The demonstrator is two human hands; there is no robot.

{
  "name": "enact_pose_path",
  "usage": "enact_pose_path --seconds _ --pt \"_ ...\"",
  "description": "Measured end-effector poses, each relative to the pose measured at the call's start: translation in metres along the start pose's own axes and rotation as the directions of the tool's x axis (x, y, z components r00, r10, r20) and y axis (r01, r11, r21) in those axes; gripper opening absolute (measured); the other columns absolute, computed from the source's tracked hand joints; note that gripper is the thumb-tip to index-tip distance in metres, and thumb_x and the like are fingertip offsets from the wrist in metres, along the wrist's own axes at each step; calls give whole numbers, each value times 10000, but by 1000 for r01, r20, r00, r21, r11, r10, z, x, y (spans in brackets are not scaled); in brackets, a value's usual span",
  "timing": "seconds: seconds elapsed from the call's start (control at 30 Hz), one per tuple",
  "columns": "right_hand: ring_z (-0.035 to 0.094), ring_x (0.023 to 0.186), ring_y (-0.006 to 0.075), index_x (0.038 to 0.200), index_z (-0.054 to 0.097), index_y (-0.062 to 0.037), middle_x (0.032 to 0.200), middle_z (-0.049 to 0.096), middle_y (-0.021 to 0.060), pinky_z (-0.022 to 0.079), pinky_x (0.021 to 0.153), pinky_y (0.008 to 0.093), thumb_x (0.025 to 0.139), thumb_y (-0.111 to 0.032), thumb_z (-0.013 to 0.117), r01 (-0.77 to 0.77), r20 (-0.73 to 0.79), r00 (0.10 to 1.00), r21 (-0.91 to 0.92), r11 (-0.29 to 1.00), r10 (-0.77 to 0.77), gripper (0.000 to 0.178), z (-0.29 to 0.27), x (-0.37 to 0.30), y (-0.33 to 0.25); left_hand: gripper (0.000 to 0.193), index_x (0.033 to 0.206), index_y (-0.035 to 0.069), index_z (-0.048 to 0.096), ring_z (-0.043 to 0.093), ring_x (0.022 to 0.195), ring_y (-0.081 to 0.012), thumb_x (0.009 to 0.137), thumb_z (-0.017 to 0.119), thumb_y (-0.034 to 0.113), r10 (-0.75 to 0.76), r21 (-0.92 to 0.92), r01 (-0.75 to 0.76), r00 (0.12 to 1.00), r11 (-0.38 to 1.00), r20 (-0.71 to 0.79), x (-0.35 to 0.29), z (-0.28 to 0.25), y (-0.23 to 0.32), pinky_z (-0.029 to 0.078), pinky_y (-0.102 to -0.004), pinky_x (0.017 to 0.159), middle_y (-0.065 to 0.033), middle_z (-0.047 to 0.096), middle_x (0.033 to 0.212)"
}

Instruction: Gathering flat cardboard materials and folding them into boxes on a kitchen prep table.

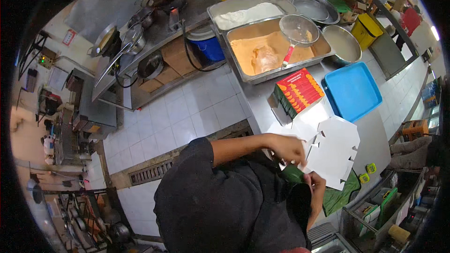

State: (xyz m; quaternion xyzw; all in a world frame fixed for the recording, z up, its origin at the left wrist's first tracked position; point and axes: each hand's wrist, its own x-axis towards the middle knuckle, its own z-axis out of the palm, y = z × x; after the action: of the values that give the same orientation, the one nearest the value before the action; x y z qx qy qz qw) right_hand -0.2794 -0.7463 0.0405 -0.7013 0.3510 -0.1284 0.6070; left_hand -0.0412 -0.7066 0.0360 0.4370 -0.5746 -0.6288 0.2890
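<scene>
At right, a tray is showing smooth plastic, a box blank matt card; upper centre, a rectangular metal pan is gleaming.

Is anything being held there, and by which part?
The right hand seems to pinch a green piece by its right edge; whether the left hand holds anything is unclear.

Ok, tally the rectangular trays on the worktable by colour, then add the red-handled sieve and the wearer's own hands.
Silver trays: 2
Blue tray: 1 visible
Red-handled sieve: 1
Own hands: 2 (left hand, right hand)
Total: 6
</scene>
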Motion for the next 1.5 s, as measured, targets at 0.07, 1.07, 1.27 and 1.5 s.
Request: enact_pose_path --seconds 0.07,1.07,1.27,1.5 --pt "348 564 101 668 492 45 569 399 22 285 502 280 896 -125 555 146 -285 941 -142 979 -182 292 2 1 12 194 925 32 667 561 602 -124 810 639 186 152 230 -8 772 973 -617 -15 -1 40 441 -268 546 -85 647 775" --pt "448 525 203 617 559 -16 562 496 94 341 519 311 797 -176 679 236 -412 847 -277 931 -337 269 36 -12 -9 204 840 44 707 433 474 -66 691 780 163 373 384 -253 884 888 -280 -13 -11 11 317 -242 452 -19 531 538" --pt "463 531 203 623 576 -16 572 532 88 360 536 313 799 -196 678 39 -648 761 98 994 34 272 39 -8 -18 133 762 50 710 515 543 -83 670 782 113 606 -92 -630 770 771 -200 -8 -36 12 368 -218 518 -18 647 664" --pt "453 541 205 635 577 -29 566 523 73 351 540 313 770 -177 713 143 -534 809 -228 963 -246 242 29 2 -34 214 819 50 721 445 498 -58 655 804 159 346 202 -294 885 934 -311 12 -27 21 337 -233 483 -18 604 615"
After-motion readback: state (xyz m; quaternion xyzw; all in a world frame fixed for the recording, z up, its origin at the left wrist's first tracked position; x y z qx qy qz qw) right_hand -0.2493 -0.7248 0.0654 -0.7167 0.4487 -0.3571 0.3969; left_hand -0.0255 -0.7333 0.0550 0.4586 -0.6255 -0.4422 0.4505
